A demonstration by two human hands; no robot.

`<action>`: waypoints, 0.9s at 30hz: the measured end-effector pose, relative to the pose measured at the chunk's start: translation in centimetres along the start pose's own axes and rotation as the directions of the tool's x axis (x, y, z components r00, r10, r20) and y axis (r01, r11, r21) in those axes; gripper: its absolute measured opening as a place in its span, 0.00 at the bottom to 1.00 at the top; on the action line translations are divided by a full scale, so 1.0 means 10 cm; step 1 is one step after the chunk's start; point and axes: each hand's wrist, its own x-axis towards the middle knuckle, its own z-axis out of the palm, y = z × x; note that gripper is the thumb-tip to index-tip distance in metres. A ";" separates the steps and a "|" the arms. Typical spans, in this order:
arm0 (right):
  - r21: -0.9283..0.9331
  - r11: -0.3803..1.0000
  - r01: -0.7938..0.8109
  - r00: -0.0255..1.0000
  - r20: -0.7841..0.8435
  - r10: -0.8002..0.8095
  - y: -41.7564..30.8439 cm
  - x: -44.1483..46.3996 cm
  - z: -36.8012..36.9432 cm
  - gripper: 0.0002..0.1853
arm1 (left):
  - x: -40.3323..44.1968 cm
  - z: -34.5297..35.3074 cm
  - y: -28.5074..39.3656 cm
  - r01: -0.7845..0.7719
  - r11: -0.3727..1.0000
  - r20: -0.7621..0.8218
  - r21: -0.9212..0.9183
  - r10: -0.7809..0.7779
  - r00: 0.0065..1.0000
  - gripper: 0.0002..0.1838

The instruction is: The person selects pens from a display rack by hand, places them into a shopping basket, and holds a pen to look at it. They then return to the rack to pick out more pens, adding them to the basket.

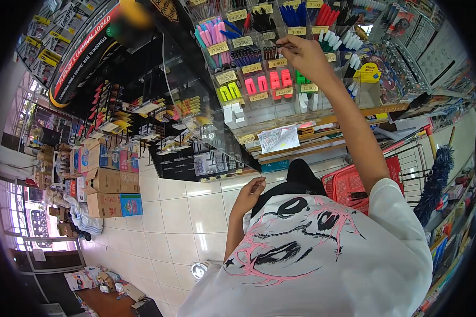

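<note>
Nearest, at the lower centre and right of the frame, is a white shirt [312,264] with a pink and black print; just beside its upper left edge is the left hand [248,195], fingers loosely curled towards the thumb; whether it grips anything I cannot tell.

The right arm runs from the right sleeve up to the top centre, where the right hand [304,56] is at the display rack [259,120]; its thumb and fingertips are drawn together at the slim dark pens [270,53], above a tag reading 4.800; whether they pinch a single pen I cannot tell. The pens stand in a compartment of the rack; pink highlighters [280,79] are below them, yellow highlighters [229,91] to the lower left, white-capped markers [333,41] to the right; blue pens [293,16] and red pens [327,16] are higher up.

Right of centre, below the rack, is a red basket [331,185] with small dark items inside, near a wire cart [417,164]; a dark blue duster [436,182] is at the right.

Farther off, cardboard boxes [104,204] are stacked on the pale tiled floor [169,211] at the left.
</note>
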 end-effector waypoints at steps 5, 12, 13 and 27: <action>-0.044 0.999 -0.029 0.999 0.034 0.030 0.01 -0.01 0.01 0.13 | 0.03 0.01 -0.09 -0.064 0.998 -0.017 0.005 0.064 0.998 0.19; 0.020 1.000 0.016 0.999 -0.029 -0.015 0.06 -0.15 -0.04 0.16 | 0.07 0.01 -0.13 -0.069 0.998 0.002 0.002 0.069 0.998 0.18; 0.063 0.998 0.005 0.998 -0.066 -0.001 0.06 -0.22 -0.08 0.15 | 0.07 0.00 -0.14 -0.067 0.998 0.007 0.008 0.067 0.998 0.18; 0.529 0.784 -0.325 0.227 -0.761 0.608 1.48 -3.37 -0.98 0.10 | 0.35 0.14 -0.06 0.048 0.966 0.178 0.252 -0.095 0.979 0.18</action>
